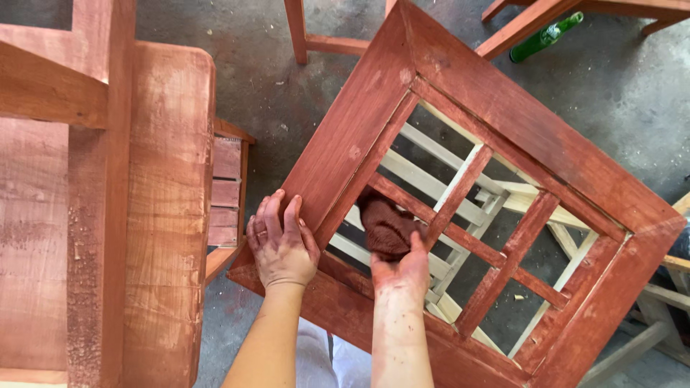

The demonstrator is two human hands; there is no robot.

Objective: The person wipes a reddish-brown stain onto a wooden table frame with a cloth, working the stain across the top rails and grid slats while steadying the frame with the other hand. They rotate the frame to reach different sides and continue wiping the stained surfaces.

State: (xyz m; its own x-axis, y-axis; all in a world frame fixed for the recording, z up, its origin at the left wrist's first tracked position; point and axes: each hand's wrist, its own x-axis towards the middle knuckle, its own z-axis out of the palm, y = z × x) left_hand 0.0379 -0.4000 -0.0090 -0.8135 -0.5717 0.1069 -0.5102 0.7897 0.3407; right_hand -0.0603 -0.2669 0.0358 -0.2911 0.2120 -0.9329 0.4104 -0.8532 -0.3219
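1. I am pressing my left hand (282, 244), fingers spread, flat on the red-stained wooden frame (517, 122).
2. My right hand (402, 269) is pinching a stained rag (384, 223) against the frame's lattice.
3. A green bottle (545, 36) is lying far beyond both hands.

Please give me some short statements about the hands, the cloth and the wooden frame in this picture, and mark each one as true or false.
1. The right hand presses a dark reddish cloth against the inner bars of the red-stained wooden frame. True.
2. The left hand holds a paintbrush. False: it lies flat on the frame's outer rail, holding nothing.
3. A green bottle lies on the floor beyond the frame. True.
4. The slats seen below through the frame are stained red. False: they are pale, unstained wood.
5. Both hands are smeared with reddish stain. True.
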